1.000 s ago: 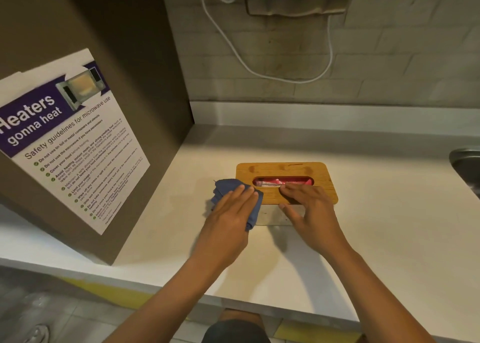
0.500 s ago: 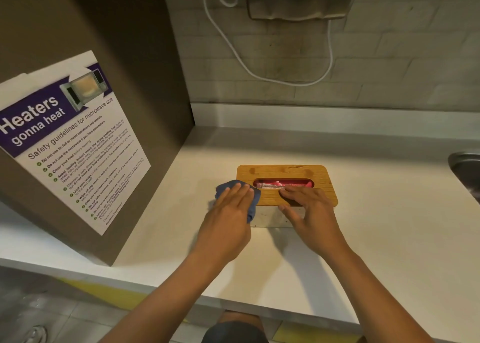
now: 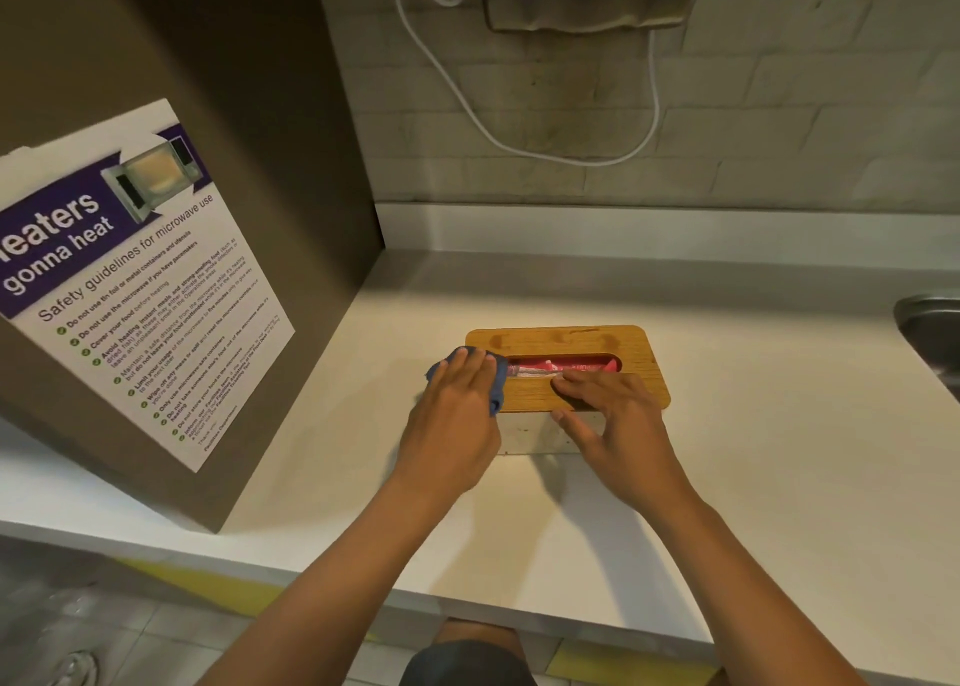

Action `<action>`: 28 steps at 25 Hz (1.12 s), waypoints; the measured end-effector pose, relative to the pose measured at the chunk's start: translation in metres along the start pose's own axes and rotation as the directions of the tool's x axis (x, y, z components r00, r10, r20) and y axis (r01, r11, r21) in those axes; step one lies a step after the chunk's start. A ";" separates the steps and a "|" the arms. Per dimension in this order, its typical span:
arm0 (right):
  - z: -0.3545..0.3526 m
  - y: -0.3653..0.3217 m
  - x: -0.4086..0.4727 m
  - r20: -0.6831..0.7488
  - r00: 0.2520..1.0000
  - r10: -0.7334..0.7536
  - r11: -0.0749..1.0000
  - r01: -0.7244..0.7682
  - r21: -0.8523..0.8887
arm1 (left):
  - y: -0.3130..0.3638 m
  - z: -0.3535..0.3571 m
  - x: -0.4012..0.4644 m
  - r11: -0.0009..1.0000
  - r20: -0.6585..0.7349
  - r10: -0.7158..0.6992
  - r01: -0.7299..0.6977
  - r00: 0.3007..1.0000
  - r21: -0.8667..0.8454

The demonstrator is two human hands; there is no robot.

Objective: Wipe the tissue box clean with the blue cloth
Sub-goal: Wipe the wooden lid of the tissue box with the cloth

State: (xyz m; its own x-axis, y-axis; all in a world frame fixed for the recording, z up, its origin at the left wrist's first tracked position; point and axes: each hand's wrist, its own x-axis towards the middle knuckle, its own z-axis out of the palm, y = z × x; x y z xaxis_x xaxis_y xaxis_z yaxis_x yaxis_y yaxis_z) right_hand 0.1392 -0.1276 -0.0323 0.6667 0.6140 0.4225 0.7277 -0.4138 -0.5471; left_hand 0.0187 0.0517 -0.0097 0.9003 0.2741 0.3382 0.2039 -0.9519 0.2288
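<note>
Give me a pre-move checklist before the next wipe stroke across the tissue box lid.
1. Blue cloth under left hand: ok, flat fingers press it at the lid's left end.
2. Tissue box steadied: ok, right hand has fingers on the wooden lid and thumb on the front wall.
3. Wipe path: not ok, the right hand's fingers cover the lid's near strip.
4. Tissue pack in the slot: ok, sits below the lid, nothing sticking up to snag.
5. Room on the counter: ok, bare surface round the box.
6. Lid already clean: cannot tell.
</note>
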 end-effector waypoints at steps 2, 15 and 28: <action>-0.001 -0.001 -0.001 -0.001 1.000 0.001 1.000 0.000 0.007 | -0.006 0.004 0.025 0.998 0.014 -0.044 0.045 0.999 -0.040; -0.003 -0.004 -0.002 -0.016 1.000 0.010 0.999 -0.010 0.033 | -0.028 0.003 0.047 0.986 0.041 0.142 -0.137 0.989 -0.099; -0.002 -0.005 -0.002 -0.021 1.000 0.014 1.000 -0.014 0.017 | -0.021 0.019 0.053 0.984 0.073 0.177 -0.179 0.981 0.020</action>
State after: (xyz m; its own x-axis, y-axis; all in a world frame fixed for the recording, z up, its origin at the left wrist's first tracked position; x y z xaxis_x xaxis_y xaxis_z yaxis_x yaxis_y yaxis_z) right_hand 0.1350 -0.1281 -0.0287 0.6803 0.5936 0.4298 0.7154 -0.4107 -0.5653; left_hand 0.0693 0.0836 -0.0138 0.9479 0.0901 0.3055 0.0466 -0.9881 0.1466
